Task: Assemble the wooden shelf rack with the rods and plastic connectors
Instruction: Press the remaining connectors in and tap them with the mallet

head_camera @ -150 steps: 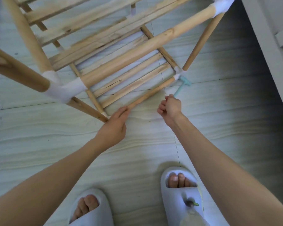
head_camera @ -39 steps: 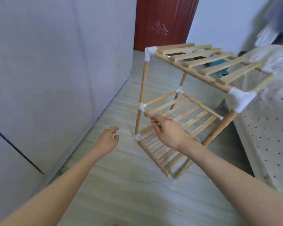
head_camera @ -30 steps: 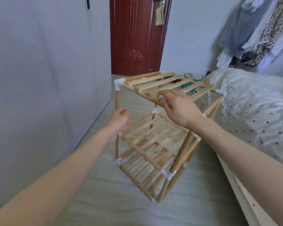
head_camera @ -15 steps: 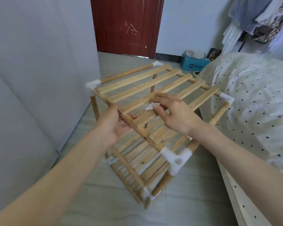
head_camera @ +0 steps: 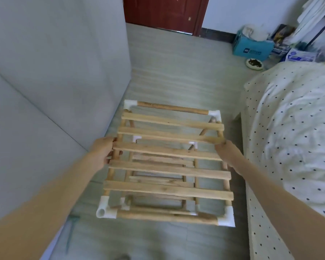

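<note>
Bedroom floor (head_camera: 176, 76); both hands' fingers clenched around rack (head_camera: 167, 152) side rods, right fingertips hidden.

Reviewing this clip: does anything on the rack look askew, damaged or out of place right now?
One oddity: on the wooden rack, the near-left white connector shows an open, empty socket facing up, while the other top corners look closed. The top slats lie roughly parallel. The left hand and right hand grip the side rods.
</note>
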Action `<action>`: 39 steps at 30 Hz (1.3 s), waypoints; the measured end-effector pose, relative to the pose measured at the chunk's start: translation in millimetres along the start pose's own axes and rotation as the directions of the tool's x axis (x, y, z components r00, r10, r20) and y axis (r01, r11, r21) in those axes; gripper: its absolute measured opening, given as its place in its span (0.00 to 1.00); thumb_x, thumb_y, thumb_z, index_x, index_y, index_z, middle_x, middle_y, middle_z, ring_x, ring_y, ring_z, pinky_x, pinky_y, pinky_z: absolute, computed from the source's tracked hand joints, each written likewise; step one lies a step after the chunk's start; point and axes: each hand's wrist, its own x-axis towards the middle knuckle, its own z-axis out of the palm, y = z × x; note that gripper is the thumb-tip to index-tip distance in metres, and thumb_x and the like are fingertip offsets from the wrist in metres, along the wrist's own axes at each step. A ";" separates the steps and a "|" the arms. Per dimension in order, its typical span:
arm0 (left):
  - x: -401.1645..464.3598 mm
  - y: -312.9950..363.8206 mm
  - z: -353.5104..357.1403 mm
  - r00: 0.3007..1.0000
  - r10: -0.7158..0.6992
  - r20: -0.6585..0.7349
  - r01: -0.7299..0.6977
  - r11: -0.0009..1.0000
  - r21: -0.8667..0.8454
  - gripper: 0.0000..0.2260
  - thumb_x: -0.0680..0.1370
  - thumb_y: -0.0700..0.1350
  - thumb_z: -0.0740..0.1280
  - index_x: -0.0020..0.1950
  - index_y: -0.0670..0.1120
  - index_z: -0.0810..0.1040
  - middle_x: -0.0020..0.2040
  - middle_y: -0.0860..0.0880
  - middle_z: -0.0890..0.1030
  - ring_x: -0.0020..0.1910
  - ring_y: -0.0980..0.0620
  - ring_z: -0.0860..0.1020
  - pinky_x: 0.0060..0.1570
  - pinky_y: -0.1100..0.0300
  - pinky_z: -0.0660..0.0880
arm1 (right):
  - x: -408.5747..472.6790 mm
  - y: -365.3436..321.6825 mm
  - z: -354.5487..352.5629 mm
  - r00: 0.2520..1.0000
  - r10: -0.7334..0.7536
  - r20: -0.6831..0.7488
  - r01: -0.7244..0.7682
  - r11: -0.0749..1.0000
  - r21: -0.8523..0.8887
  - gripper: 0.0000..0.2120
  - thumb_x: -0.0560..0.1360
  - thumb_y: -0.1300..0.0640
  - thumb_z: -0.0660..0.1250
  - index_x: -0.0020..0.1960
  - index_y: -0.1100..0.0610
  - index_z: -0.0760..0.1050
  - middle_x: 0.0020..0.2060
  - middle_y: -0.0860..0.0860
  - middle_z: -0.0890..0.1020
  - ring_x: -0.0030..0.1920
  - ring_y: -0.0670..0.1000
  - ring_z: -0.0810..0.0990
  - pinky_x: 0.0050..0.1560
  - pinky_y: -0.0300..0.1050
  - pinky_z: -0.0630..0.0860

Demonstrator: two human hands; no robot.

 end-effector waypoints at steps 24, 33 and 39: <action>-69.4 73.8 8.9 0.963 -0.257 0.086 0.256 0.966 0.026 0.11 0.80 0.51 0.58 0.46 0.46 0.75 0.45 0.47 0.74 0.40 0.47 0.73 0.43 0.53 0.71 | -24.1 -37.0 -104.1 0.898 0.230 0.374 -0.423 0.682 0.597 0.07 0.80 0.57 0.58 0.44 0.55 0.71 0.39 0.53 0.71 0.38 0.49 0.69 0.38 0.42 0.67; -21.8 113.7 38.2 0.954 -0.261 0.145 0.255 0.965 0.060 0.13 0.81 0.52 0.55 0.45 0.49 0.75 0.45 0.49 0.74 0.41 0.48 0.74 0.40 0.53 0.71 | 33.4 -33.4 -109.5 0.884 0.295 0.363 -0.465 0.634 0.617 0.07 0.80 0.53 0.60 0.47 0.55 0.73 0.39 0.53 0.70 0.39 0.51 0.67 0.50 0.47 0.64; 3.8 122.5 68.4 0.958 -0.267 0.102 0.258 0.962 0.093 0.12 0.82 0.50 0.55 0.45 0.48 0.74 0.44 0.49 0.73 0.42 0.48 0.73 0.46 0.51 0.69 | 74.0 -30.7 -107.8 0.901 0.271 0.338 -0.430 0.653 0.623 0.08 0.80 0.53 0.58 0.52 0.55 0.74 0.40 0.52 0.72 0.42 0.52 0.69 0.51 0.48 0.65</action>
